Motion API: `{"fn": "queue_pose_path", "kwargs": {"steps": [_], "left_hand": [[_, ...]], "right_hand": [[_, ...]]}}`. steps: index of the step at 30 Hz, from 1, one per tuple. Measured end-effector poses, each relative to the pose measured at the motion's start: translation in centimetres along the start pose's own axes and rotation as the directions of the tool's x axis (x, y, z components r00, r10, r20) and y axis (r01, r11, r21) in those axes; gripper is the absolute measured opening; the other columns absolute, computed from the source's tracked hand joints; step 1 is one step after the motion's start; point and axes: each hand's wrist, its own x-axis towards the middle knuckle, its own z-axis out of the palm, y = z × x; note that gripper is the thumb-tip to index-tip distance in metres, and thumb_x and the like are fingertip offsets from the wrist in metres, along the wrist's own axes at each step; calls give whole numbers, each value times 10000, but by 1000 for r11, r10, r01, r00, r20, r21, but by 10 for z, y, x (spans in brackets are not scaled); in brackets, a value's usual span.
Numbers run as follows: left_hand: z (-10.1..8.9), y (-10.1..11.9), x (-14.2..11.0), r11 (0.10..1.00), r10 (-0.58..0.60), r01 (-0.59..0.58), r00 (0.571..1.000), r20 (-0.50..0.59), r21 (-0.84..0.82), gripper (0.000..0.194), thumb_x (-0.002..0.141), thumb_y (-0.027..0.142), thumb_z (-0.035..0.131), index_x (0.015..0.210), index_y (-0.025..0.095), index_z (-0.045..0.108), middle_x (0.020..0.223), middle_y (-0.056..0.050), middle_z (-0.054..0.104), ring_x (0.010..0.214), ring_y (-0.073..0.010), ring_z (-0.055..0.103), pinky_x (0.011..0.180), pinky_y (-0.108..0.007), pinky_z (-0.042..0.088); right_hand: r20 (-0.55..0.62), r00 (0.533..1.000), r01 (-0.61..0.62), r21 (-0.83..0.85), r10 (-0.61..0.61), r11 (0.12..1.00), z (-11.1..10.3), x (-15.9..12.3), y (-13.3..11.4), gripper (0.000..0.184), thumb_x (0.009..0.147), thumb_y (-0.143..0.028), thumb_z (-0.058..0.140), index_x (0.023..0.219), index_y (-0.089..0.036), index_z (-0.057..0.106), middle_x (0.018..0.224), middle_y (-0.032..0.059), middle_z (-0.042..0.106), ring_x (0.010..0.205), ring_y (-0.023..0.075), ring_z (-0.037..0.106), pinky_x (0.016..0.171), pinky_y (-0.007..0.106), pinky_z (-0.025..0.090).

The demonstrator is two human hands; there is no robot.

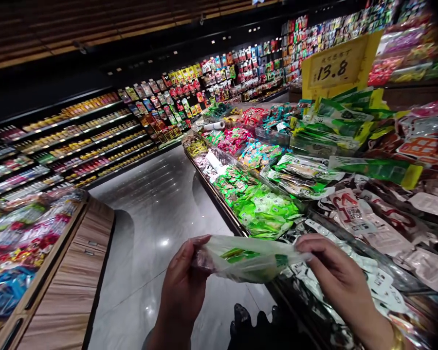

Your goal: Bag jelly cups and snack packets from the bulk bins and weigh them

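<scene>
Stretched between my two hands is a thin, translucent plastic bag [248,272], with green snack packets [237,253] showing through it. My left hand [184,279] is closed round the bag's left end, where something pinkish-brown shows through the film. At the other end, my right hand [332,272] pinches the gathered plastic between thumb and fingers. The bag hangs over the floor beside the display bin's edge. Just beyond it lies a heap of bright green snack packets [266,209], and white-and-black packets [379,287] lie under my right hand.
Divided bins of snack packets run along the right, with a yellow price sign [332,70] reading 13.8. A roll of bags [213,126] lies farther back. On the left stands a wooden display counter [69,272]. Stocked shelves [80,131] line the back beyond the grey floor [153,218].
</scene>
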Motion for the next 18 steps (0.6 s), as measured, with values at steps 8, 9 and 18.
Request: {"fn": "queue_pose_path", "kwargs": {"steps": [8,9,18], "left_hand": [[-107,1,-89,993,-63,60,998,24,98,305,806,456,737,880,160,754,585,30,471,540,-90,476,515,-197,448],[-119,0,-101,992,-76,73,997,25,101,303,804,457,739,858,159,747,576,34,464,526,-87,471,511,-198,442],[-195,-9,-221,963,-219,225,974,-59,147,360,735,508,774,787,154,729,559,39,447,493,-108,487,494,-231,440]], "right_hand": [[209,949,286,-247,-237,926,28,-111,-72,237,913,-134,514,1091,-268,595,985,53,720,925,183,705,792,274,595],[217,947,295,-289,-238,910,32,-129,-80,244,911,-140,513,1105,-267,590,994,57,724,931,188,710,801,282,599],[322,939,257,-417,-122,872,34,-254,-146,261,904,-135,491,1118,-256,578,1027,80,728,949,215,719,806,325,611]]}}
